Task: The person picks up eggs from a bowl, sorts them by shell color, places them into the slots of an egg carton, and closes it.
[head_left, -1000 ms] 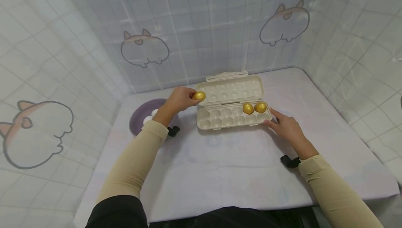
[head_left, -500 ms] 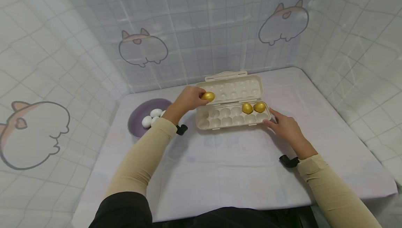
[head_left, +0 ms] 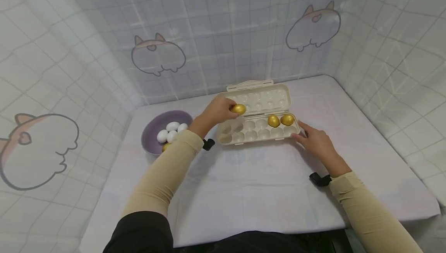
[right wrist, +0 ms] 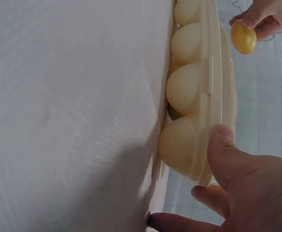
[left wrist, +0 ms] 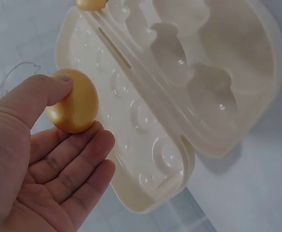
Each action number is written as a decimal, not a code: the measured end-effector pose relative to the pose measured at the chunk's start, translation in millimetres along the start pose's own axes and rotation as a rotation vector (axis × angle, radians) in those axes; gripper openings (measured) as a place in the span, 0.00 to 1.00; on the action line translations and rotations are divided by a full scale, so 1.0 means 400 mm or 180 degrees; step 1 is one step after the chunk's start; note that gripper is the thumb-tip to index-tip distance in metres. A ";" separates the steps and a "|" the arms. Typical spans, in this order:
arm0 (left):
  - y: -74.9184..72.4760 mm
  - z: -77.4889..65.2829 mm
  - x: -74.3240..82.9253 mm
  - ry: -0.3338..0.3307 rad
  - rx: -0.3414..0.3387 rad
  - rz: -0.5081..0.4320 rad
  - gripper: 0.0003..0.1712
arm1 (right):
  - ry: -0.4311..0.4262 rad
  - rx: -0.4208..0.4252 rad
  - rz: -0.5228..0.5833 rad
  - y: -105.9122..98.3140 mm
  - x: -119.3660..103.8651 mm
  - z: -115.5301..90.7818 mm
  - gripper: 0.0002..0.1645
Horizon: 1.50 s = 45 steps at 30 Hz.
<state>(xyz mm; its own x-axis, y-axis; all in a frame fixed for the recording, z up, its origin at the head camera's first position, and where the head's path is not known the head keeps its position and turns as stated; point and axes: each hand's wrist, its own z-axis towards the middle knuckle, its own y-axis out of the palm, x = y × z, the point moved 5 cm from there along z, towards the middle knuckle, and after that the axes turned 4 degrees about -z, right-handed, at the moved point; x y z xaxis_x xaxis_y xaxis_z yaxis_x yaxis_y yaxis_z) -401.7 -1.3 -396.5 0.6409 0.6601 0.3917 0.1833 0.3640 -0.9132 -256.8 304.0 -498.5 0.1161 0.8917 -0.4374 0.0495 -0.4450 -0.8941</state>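
My left hand (head_left: 217, 110) pinches a golden egg (head_left: 238, 109) between thumb and fingertips, above the back left part of an open cream egg carton (head_left: 240, 141). In the left wrist view, the thumb (left wrist: 59, 87) lies on top of the egg and the fingers are under it. My right hand (head_left: 318, 140) holds the carton's right end, its thumb (right wrist: 223, 145) pressing the front rim and its fingers around the corner. Two golden eggs, one in the end cup (head_left: 287, 119) and one beside it (head_left: 273, 121), sit in the back row.
A purple bowl (head_left: 150, 135) stands at the left with several white eggs (head_left: 172, 126) and a golden egg (head_left: 166, 147), partly hidden behind the left sleeve (head_left: 167, 167). The carton's lid (head_left: 258, 97) leans back near the tiled-pattern wall sheet (head_left: 223, 32). A white cloth (head_left: 251, 191) covers the table.
My left hand has moved to the right with the golden egg, from the carton's left edge to over its back left part. The right hand has stayed at the carton's end.
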 end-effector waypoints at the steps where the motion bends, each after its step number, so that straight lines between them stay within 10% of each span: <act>1: 0.003 0.002 0.003 0.0011 0.0002 -0.0008 0.07 | -0.0004 0.0001 0.0000 0.000 -0.001 0.000 0.53; 45: 0.162 0.077 0.127 -0.0393 -0.0782 0.0331 0.12 | -0.0040 -0.0004 0.0003 -0.003 -0.005 -0.006 0.52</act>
<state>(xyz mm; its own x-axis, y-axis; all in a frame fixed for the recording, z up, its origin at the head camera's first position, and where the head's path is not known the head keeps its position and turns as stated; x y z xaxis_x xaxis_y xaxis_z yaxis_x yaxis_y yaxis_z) -380.2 76.1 -432.4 0.5730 0.7659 0.2916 0.3061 0.1300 -0.9431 -254.8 302.6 -496.4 0.1037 0.8922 -0.4395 0.0506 -0.4461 -0.8936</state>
